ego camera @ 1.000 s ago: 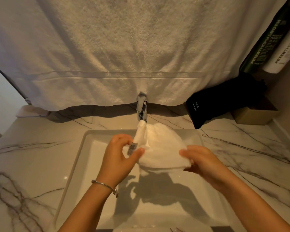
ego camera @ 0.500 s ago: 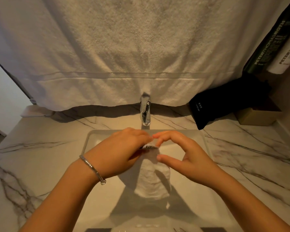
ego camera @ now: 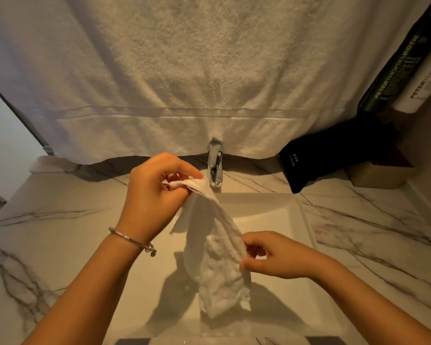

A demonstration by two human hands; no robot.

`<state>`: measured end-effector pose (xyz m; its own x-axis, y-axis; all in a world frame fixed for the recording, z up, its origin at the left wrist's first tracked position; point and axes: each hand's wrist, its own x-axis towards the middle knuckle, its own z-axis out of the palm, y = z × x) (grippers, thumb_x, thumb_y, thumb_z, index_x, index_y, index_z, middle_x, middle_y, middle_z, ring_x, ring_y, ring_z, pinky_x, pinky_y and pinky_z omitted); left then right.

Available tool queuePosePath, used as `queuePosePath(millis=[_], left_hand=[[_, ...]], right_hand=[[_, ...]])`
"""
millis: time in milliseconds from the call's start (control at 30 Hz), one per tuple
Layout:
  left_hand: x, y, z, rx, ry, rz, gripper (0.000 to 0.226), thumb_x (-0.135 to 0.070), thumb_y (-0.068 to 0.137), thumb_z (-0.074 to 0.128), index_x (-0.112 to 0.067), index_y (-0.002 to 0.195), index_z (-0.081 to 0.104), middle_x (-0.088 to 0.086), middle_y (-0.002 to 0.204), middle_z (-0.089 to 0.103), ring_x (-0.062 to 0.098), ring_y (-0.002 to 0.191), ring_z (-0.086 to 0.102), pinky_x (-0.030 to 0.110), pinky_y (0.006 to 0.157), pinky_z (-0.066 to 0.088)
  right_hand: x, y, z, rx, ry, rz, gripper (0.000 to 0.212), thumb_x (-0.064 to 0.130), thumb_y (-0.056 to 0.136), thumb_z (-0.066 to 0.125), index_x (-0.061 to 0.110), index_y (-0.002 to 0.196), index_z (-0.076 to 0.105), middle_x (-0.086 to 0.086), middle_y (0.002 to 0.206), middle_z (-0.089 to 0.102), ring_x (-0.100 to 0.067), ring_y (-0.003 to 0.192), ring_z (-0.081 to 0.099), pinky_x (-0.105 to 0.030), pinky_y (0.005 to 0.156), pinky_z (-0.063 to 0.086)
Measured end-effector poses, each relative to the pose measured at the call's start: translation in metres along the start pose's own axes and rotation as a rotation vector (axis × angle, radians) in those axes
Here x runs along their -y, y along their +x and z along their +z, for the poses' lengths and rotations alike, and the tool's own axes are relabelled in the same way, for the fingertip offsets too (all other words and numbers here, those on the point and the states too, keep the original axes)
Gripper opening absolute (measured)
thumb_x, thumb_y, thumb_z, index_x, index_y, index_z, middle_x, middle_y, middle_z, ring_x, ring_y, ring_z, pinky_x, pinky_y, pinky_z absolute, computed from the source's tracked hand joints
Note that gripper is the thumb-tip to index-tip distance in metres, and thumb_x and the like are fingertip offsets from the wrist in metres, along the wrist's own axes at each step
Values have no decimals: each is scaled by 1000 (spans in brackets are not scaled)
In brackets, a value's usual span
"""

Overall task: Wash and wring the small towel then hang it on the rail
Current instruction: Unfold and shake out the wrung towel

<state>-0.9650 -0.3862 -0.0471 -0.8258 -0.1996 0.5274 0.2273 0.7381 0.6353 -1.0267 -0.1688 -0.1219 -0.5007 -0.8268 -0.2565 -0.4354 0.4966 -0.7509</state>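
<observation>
A small white towel (ego camera: 217,257) hangs crumpled over the white rectangular sink (ego camera: 299,220). My left hand (ego camera: 154,195), with a silver bracelet on its wrist, pinches the towel's top corner just left of the chrome tap (ego camera: 215,163). Lower down, my right hand (ego camera: 271,255) grips the towel's right edge between thumb and fingers. The towel's bottom end dangles free above the basin. No rail is visible; a big hanging towel covers the wall behind.
A large white bath towel (ego camera: 197,78) hangs across the whole back, reaching the tap. A black pouch (ego camera: 329,158) and a tan box (ego camera: 381,175) sit at the back right, with two tubes (ego camera: 408,68) above. Marble counter (ego camera: 47,232) flanks the sink.
The towel was a bunched wad at the tap, then hung from both hands held together. Now my left hand has lifted its top corner and my right hand has slid down its edge.
</observation>
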Motion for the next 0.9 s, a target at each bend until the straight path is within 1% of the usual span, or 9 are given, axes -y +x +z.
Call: queuePosePath(millis=[133, 233, 300, 333, 433, 567, 667, 800, 900], left_hand=[[-1, 25, -18, -58, 64, 28, 24, 14, 71, 58, -3, 80, 73, 13, 78, 68, 12, 71, 57, 13, 69, 41], [6, 48, -53, -346, 163, 107, 17, 6, 73, 58, 1, 86, 69, 12, 83, 66, 9, 75, 55, 15, 73, 41], [11, 49, -63, -291, 206, 161, 14, 0, 77, 61, 1, 90, 65, 15, 85, 66, 19, 76, 59, 21, 72, 45], [15, 42, -59, -151, 246, 197, 14, -1, 75, 61, 2, 89, 65, 18, 82, 65, 25, 75, 61, 25, 68, 46], [32, 9, -32, 298, 231, 42, 18, -3, 66, 59, -1, 79, 72, 17, 76, 72, 33, 71, 68, 30, 65, 49], [57, 8, -26, 283, 59, -136, 34, 4, 75, 65, -29, 71, 69, -7, 71, 71, 9, 73, 65, 11, 64, 48], [61, 17, -24, 214, -31, -189, 38, 7, 75, 60, -30, 70, 67, -3, 68, 68, 11, 67, 64, 23, 66, 52], [59, 23, -19, 138, -73, -212, 27, 0, 78, 58, -26, 72, 61, 11, 74, 68, 37, 72, 61, 39, 71, 52], [36, 36, -33, -282, -91, 30, 20, -5, 78, 53, -24, 73, 58, -18, 76, 66, 0, 75, 61, 21, 71, 51]], right_hand=[[6, 7, -23, -147, -161, 26, 5, 11, 83, 54, 8, 87, 54, -9, 85, 61, -22, 78, 57, -43, 75, 49], [33, 1, -65, -947, -143, -208, 4, 16, 87, 50, 19, 86, 47, 10, 70, 49, -4, 62, 48, -23, 61, 43], [42, -6, -80, -1267, -266, -411, 3, 16, 88, 46, 16, 88, 49, 11, 75, 50, -1, 66, 48, -10, 64, 37], [37, -7, -78, -1137, -390, -397, 6, 16, 90, 44, 15, 86, 49, 5, 79, 54, -6, 70, 51, -14, 66, 38], [0, -10, -48, -320, -619, 8, 22, 31, 93, 42, 18, 76, 46, -7, 78, 61, -25, 74, 57, -35, 63, 39], [-24, -19, -63, -517, -411, 69, 39, 59, 82, 39, 27, 59, 44, 6, 54, 48, -10, 52, 48, -28, 49, 33], [-25, -21, -76, -444, -244, 119, 51, 69, 71, 49, 23, 51, 44, 8, 52, 42, -6, 47, 40, -25, 50, 29], [-3, -37, -97, -214, -57, 102, 34, 50, 67, 66, 17, 72, 61, 4, 67, 56, -7, 62, 52, -25, 58, 41], [27, -51, -120, -586, 98, -143, 8, 33, 72, 69, 27, 75, 65, 14, 70, 64, 2, 64, 56, -11, 57, 42]])
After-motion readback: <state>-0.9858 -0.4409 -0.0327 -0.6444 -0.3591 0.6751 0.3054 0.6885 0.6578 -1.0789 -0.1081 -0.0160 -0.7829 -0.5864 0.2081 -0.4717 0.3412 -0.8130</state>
